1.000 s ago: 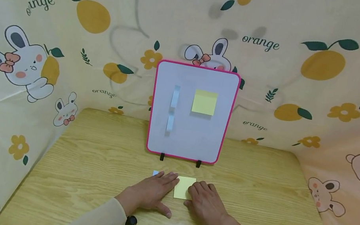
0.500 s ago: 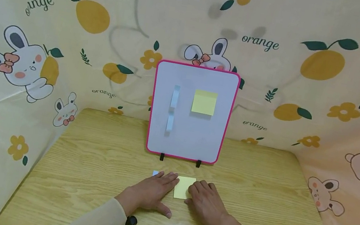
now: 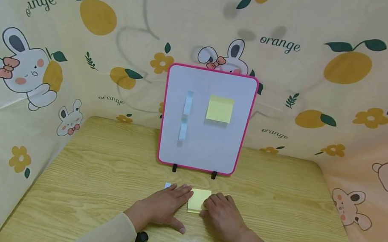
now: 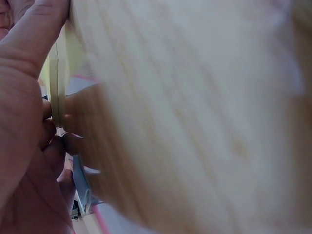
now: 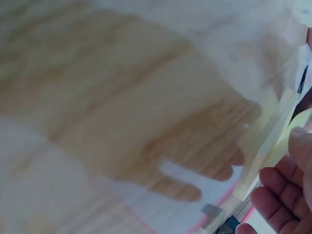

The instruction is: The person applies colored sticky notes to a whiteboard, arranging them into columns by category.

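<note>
A yellow sticky note pad [image 5: 268, 141] lies on the wooden table between the two hands. My right hand [image 3: 225, 217] is at its right edge, where thumb and curled fingers pinch the top sticky note [image 3: 198, 200]. In the right wrist view that sheet bows up, away from the pad below. My left hand [image 3: 165, 204] lies flat with straight fingers, the fingertips at the pad's left edge. Beneath those fingers, a blue sticky note pad [image 3: 168, 185] is mostly hidden; the left wrist view shows its side.
Behind the hands stands a pink-framed whiteboard [image 3: 192, 153] on black feet [image 3: 175, 168]. It carries a yellow note [image 3: 220, 109] and two narrow blue notes, an upper blue strip [image 3: 188, 102] and a lower blue strip [image 3: 182, 130]. A printed cloth [image 3: 135, 33] encloses the table [image 3: 100, 165].
The top yellow note's near edge has lifted slightly, with a thin gap now showing under it. The right hand has shifted very little; the left hand stays in place.
</note>
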Tool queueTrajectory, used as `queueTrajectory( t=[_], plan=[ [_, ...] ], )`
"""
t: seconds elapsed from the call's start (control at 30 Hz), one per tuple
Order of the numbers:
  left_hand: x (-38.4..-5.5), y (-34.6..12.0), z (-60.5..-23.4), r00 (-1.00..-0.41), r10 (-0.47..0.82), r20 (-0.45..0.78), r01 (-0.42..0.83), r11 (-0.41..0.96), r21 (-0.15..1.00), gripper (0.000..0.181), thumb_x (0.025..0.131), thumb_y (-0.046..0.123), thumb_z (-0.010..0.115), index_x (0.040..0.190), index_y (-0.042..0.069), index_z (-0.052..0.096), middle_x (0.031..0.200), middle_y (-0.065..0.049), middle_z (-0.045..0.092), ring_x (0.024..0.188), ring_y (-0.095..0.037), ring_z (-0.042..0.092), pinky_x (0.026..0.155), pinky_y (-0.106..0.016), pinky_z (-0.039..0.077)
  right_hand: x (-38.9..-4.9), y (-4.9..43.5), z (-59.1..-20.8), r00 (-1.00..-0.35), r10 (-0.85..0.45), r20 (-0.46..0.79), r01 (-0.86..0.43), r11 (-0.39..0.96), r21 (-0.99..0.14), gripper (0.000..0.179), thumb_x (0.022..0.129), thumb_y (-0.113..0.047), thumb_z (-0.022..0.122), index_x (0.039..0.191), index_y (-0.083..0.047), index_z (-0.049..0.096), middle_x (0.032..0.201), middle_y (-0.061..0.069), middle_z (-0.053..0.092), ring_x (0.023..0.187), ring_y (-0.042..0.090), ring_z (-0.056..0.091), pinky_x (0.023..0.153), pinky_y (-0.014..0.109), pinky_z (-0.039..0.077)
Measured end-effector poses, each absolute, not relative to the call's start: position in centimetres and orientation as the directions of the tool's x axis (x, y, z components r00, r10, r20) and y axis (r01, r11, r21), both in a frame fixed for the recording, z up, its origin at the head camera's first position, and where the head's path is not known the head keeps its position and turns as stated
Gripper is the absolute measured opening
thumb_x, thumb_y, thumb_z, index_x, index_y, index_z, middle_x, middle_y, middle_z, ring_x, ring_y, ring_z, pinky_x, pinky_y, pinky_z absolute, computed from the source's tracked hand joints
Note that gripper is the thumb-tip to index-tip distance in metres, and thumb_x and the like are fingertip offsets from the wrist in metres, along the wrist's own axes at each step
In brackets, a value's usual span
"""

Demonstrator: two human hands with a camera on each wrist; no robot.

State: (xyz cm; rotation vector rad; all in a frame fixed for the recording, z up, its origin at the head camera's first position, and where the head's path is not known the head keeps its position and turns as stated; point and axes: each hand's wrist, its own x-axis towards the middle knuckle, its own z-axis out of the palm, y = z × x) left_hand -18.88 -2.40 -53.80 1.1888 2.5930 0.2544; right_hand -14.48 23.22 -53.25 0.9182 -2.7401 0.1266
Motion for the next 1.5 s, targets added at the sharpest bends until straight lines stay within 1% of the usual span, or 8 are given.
queueTrajectory(
  t=[0.1, 0.2, 0.3, 0.43, 0.6, 0.93, 1.3, 1.5],
  plan=[
    [-18.9, -2.4, -53.8, -0.625, 0.760, -0.178, 0.710, 0.648, 0.277, 0.116, 0.084, 0.079, 0.066, 0.169, 0.012, 0.024, 0.178, -0.003, 0.016, 0.165, -0.017, 0.013, 0.135, -0.041, 0.016, -14.6, 23.2, -53.0, -0.750, -0.608, 0.260, -0.620, 0.783, 0.046, 0.014, 0.097, -0.025, 0.077, 0.092, -0.018, 0.066, 0.095, -0.005, 0.069, 0.090, 0.015, 0.060, 0.079, 0.036, 0.051],
    [-18.9, -2.4, -53.9, -0.627, 0.759, -0.176, 0.709, 0.650, 0.275, 0.117, 0.084, 0.080, 0.066, 0.169, 0.012, 0.024, 0.178, -0.003, 0.016, 0.165, -0.017, 0.012, 0.136, -0.040, 0.015, -14.8, 23.2, -52.8, -0.716, -0.646, 0.263, -0.630, 0.761, 0.154, 0.014, 0.094, -0.021, 0.079, 0.092, -0.015, 0.066, 0.096, -0.002, 0.069, 0.090, 0.017, 0.060, 0.079, 0.037, 0.050],
    [-18.9, -2.4, -53.9, -0.630, 0.756, -0.175, 0.708, 0.653, 0.270, 0.117, 0.084, 0.080, 0.066, 0.169, 0.012, 0.025, 0.178, -0.003, 0.016, 0.165, -0.017, 0.012, 0.136, -0.039, 0.015, -14.9, 23.1, -52.9, -0.694, -0.671, 0.260, -0.624, 0.741, 0.248, 0.019, 0.091, -0.021, 0.081, 0.093, -0.012, 0.064, 0.097, 0.000, 0.066, 0.092, 0.020, 0.059, 0.079, 0.037, 0.049],
    [-18.9, -2.3, -53.8, -0.635, 0.751, -0.180, 0.702, 0.658, 0.272, 0.116, 0.084, 0.080, 0.066, 0.169, 0.012, 0.025, 0.178, -0.003, 0.016, 0.165, -0.016, 0.013, 0.135, -0.039, 0.015, -15.1, 23.1, -53.2, -0.688, -0.681, 0.252, -0.615, 0.731, 0.297, 0.025, 0.089, -0.026, 0.083, 0.094, -0.012, 0.063, 0.095, 0.000, 0.064, 0.092, 0.020, 0.057, 0.079, 0.037, 0.049],
    [-18.8, -2.3, -53.7, -0.637, 0.747, -0.188, 0.693, 0.662, 0.285, 0.116, 0.084, 0.079, 0.067, 0.169, 0.013, 0.025, 0.178, -0.002, 0.016, 0.165, -0.016, 0.013, 0.135, -0.039, 0.015, -15.2, 23.1, -53.4, -0.679, -0.688, 0.255, -0.615, 0.723, 0.313, 0.025, 0.089, -0.027, 0.082, 0.091, -0.013, 0.062, 0.093, 0.000, 0.062, 0.090, 0.020, 0.055, 0.080, 0.035, 0.049],
    [-18.8, -2.3, -53.5, -0.632, 0.753, -0.183, 0.699, 0.656, 0.284, 0.116, 0.084, 0.079, 0.068, 0.169, 0.012, 0.027, 0.177, -0.004, 0.019, 0.164, -0.018, 0.015, 0.135, -0.040, 0.017, -15.4, 23.2, -53.4, -0.675, -0.694, 0.250, -0.630, 0.719, 0.295, 0.019, 0.092, -0.015, 0.078, 0.087, -0.014, 0.059, 0.088, -0.001, 0.060, 0.087, 0.019, 0.053, 0.080, 0.035, 0.050],
    [-18.9, -2.2, -53.6, -0.634, 0.751, -0.186, 0.698, 0.659, 0.279, 0.115, 0.084, 0.079, 0.067, 0.169, 0.012, 0.026, 0.177, -0.003, 0.018, 0.164, -0.017, 0.015, 0.135, -0.040, 0.016, -15.7, 23.5, -53.6, -0.660, -0.693, 0.290, -0.635, 0.720, 0.280, 0.019, 0.094, -0.014, 0.070, 0.086, -0.013, 0.054, 0.085, -0.001, 0.055, 0.084, 0.018, 0.050, 0.074, 0.032, 0.046],
    [-18.9, -2.2, -53.6, -0.637, 0.748, -0.185, 0.703, 0.663, 0.259, 0.116, 0.084, 0.081, 0.066, 0.169, 0.012, 0.027, 0.177, -0.003, 0.019, 0.164, -0.017, 0.016, 0.135, -0.040, 0.017, -15.8, 23.6, -53.6, -0.661, -0.692, 0.289, -0.643, 0.722, 0.257, 0.016, 0.095, -0.013, 0.067, 0.087, -0.013, 0.053, 0.085, -0.001, 0.054, 0.084, 0.019, 0.051, 0.074, 0.032, 0.046]
  ],
)
